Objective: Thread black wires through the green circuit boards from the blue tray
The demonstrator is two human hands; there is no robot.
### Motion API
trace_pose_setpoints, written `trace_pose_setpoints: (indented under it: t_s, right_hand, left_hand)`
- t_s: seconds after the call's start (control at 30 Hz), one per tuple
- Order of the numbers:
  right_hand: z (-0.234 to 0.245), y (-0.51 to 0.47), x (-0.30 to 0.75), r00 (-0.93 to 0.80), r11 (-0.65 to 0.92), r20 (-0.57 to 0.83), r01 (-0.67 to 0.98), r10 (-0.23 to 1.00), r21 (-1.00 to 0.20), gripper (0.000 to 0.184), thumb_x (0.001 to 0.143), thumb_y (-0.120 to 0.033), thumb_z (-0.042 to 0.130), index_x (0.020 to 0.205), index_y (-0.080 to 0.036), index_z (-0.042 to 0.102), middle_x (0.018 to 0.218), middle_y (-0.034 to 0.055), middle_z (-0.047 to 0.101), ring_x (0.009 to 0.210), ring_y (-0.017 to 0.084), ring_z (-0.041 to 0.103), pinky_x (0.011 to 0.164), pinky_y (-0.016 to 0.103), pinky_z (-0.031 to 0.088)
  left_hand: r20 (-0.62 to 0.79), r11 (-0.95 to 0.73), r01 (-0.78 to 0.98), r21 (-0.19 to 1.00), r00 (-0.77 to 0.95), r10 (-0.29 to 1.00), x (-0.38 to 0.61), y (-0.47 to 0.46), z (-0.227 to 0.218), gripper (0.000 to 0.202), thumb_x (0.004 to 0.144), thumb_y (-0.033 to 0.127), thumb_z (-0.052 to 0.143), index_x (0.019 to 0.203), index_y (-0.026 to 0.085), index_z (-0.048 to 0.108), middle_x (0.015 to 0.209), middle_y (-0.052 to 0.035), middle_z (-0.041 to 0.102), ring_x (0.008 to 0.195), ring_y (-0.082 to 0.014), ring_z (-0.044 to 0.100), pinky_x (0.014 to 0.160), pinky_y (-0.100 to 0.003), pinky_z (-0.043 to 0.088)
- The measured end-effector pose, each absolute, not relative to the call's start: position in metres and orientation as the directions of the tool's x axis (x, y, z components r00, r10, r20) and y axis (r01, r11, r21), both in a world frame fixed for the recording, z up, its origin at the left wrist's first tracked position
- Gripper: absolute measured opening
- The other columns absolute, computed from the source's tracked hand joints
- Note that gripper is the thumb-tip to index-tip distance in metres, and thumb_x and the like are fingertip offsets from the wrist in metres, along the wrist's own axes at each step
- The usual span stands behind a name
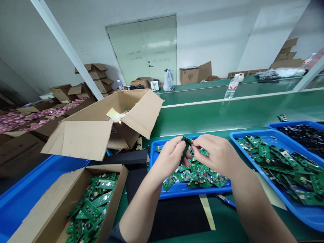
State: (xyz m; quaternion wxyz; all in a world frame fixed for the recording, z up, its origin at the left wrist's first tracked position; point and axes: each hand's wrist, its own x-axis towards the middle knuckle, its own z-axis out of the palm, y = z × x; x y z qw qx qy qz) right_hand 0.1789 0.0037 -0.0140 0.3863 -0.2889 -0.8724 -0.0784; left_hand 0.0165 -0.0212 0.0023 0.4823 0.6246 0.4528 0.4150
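Note:
My left hand [174,152] is closed around a green circuit board [184,153], held tilted above the middle blue tray. At the board's upper end sits a small black part [187,139]. My right hand [212,152] pinches with thumb and forefinger at the right end of that black part; the fingertips hide its exact edge. Below both hands, the blue tray [174,194] holds a loose layer of small green circuit boards [199,175] with red, white and black components.
A blue tray [265,187] of longer boards stands right, with another tray [314,124] of black parts behind it. At left are a carton [123,173] of boards and a large open box [83,135]. Blue-handled cutters [227,200] lie near my right forearm. A bottle [231,87] stands behind.

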Motion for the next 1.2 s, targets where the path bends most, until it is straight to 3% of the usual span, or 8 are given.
trace_pose_setpoints:
  t_s: [0.53,0.83,1.03,1.2]
  right_hand:
    - [-0.015,0.005,0.179,-0.529,0.794,0.717,0.605,0.454,-0.056,0.022,0.087,-0.016,0.043,0.067,-0.02,0.051,0.058,0.0007,0.056,0.054,0.014,0.05,0.053,0.026,0.038]
    - [-0.014,0.005,0.18,-0.513,0.778,0.702,0.622,0.494,-0.093,0.023,0.088,-0.017,0.042,0.067,-0.02,0.052,0.059,0.0013,0.058,0.054,0.014,0.053,0.053,0.026,0.037]
    - [-0.013,0.007,0.187,-0.464,0.728,0.65,0.654,0.602,-0.207,0.017,0.09,-0.022,0.044,0.078,-0.019,0.056,0.068,0.0029,0.064,0.059,0.015,0.058,0.057,0.027,0.041]
    - [-0.012,0.01,0.191,-0.424,0.73,0.704,0.654,0.57,-0.198,0.015,0.091,-0.023,0.045,0.082,-0.019,0.058,0.075,0.0054,0.067,0.066,0.018,0.062,0.061,0.029,0.045]
  left_hand:
    - [0.068,-0.115,0.174,0.978,0.251,0.966,0.018,-0.021,0.003,0.026,0.086,0.025,0.036,0.062,0.017,0.043,0.056,0.0033,0.05,0.045,-0.0079,0.053,0.049,-0.02,0.041]
    - [0.1,-0.157,0.219,0.963,0.252,0.963,0.017,-0.02,0.001,0.032,0.09,0.031,0.036,0.062,0.017,0.043,0.056,0.0041,0.048,0.042,-0.0064,0.051,0.046,-0.019,0.04]
    - [0.117,-0.186,0.276,0.943,0.249,0.961,0.016,-0.02,-0.002,0.035,0.092,0.036,0.036,0.063,0.018,0.043,0.055,0.0046,0.045,0.042,-0.0062,0.045,0.046,-0.02,0.036]
    - [0.082,-0.162,0.301,0.94,0.26,0.962,0.017,-0.021,-0.005,0.034,0.092,0.042,0.034,0.07,0.019,0.046,0.057,0.0047,0.044,0.044,-0.0083,0.042,0.045,-0.021,0.034]
